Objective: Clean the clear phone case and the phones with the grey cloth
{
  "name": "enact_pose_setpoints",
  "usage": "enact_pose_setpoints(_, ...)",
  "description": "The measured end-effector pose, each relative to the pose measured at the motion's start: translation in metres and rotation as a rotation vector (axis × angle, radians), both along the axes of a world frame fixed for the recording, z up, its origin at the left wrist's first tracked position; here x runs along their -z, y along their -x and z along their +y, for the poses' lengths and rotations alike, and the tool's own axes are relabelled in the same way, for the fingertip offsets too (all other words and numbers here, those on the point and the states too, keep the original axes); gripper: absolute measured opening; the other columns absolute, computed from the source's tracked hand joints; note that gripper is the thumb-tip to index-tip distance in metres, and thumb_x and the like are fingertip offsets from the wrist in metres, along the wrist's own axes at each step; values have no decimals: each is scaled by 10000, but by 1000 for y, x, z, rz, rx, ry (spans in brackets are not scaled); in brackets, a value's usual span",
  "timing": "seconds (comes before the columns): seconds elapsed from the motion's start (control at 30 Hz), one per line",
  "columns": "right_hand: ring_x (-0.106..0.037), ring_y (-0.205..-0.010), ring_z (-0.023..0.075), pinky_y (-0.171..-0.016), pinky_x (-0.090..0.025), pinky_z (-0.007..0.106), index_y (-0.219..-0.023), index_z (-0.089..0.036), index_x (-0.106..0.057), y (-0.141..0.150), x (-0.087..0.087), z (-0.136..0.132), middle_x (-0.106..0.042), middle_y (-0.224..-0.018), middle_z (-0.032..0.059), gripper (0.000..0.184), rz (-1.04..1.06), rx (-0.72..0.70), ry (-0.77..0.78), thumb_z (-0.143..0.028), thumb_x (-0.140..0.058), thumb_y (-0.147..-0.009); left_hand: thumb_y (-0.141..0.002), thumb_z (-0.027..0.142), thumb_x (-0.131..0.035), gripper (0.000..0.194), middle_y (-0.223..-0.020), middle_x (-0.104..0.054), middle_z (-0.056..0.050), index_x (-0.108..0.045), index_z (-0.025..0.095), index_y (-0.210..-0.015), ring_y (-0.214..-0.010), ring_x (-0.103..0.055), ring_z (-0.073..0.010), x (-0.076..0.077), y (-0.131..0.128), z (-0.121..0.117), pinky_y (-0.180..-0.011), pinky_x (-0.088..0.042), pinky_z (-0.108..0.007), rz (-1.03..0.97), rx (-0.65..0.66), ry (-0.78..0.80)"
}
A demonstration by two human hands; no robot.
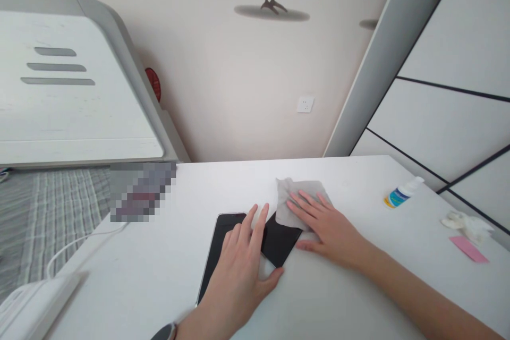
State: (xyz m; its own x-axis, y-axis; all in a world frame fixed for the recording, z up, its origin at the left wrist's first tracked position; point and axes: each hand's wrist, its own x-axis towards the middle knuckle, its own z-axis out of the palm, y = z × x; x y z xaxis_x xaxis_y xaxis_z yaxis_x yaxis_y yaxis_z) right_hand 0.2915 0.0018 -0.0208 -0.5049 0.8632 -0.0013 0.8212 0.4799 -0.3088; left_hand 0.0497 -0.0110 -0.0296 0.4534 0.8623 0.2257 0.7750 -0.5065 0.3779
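My right hand (332,231) lies flat with fingers spread on a thin grey cloth (286,203). The cloth covers the upper part of a flat, glossy black device (281,244), which lies at a slant on the white table. My left hand (241,263) has its fingers stretched out. Its index finger is by the black device's left edge and its thumb is at the lower corner. Beneath that hand and partly hidden lies a larger dark-screened tablet (217,249) with a thin silver edge.
At the right of the white table (159,271) are a small spray bottle (402,193) lying tilted, crumpled white tissue (468,224) and a pink slip (468,249). A pixelated item (143,194) lies at the left edge. A cable runs near a white box (48,303).
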Motion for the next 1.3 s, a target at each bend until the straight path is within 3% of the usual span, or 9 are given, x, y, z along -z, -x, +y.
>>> enact_pose_setpoints(0.17,-153,-1569,276,-1277,-33,563,-1631,-303,-109,17,-2,-12,-178,-1691,31,949,106,-316,113,-794,-454,-897,-795,294,-760,1132,-1645,-314,-159,20,312,-1615,-1410,-443,-390,3,1,0,-1089,-432,-568,7,15,2)
enact_pose_setpoints(0.37,-166,-1562,330,-1245,-70,652,-1616,-271,-231,5,1,0,-210,-1680,77,857,10,-5,-5,-761,-413,-937,-803,329,-779,1137,-1650,-310,-147,30,328,-1603,-1411,-442,-384,-1,0,0,-1108,-413,-575,36,-7,26)
enact_pose_setpoints(0.53,-166,-1566,294,-1272,-64,582,-1627,-309,-157,18,1,-8,-170,-1691,41,947,98,-305,89,-806,-464,-883,-794,297,-776,1158,-1652,-300,-154,52,321,-1604,-1443,-403,-383,0,0,1,-1118,-408,-566,16,25,10)
enact_pose_setpoints(0.7,-198,-1555,325,-1246,-121,638,-1610,-290,-252,5,4,0,-241,-1674,75,812,10,-7,-42,-727,-439,-952,-801,334,-781,1144,-1648,-314,-141,37,338,-1601,-1412,-441,-382,1,0,0,-1111,-413,-571,24,-2,23)
enact_pose_setpoints(0.83,-173,-1561,324,-1264,-86,599,-1627,-277,-180,14,3,-9,-218,-1680,73,972,83,-233,36,-787,-519,-872,-786,312,-784,1171,-1655,-294,-146,60,336,-1597,-1441,-406,-382,1,0,1,-1116,-411,-569,28,7,26)
enact_pose_setpoints(0.9,-199,-1558,294,-1275,-66,564,-1627,-297,-171,17,1,-9,-215,-1682,53,931,115,-319,77,-769,-503,-896,-791,302,-779,1175,-1655,-293,-152,78,329,-1594,-1450,-395,-379,0,0,2,-1118,-409,-566,33,17,23)
enact_pose_setpoints(1.07,-190,-1558,321,-1252,-104,629,-1616,-260,-236,5,4,1,-222,-1678,80,843,20,-4,-30,-736,-432,-948,-807,342,-779,1139,-1649,-310,-145,43,332,-1595,-1423,-432,-371,-3,-1,0,-1120,-407,-569,36,-1,38)
enact_pose_setpoints(1.2,-155,-1565,318,-1272,-69,579,-1632,-249,-151,14,5,-9,-202,-1684,80,1020,88,-235,31,-809,-509,-859,-804,309,-770,1153,-1653,-296,-155,62,325,-1602,-1453,-394,-380,-1,0,0,-1120,-405,-573,16,22,19)
enact_pose_setpoints(1.3,-209,-1556,287,-1280,-72,552,-1629,-288,-163,16,5,-7,-221,-1683,59,922,104,-283,42,-764,-483,-908,-803,305,-772,1160,-1649,-302,-160,65,322,-1605,-1445,-405,-386,-1,1,2,-1112,-414,-571,6,24,11)
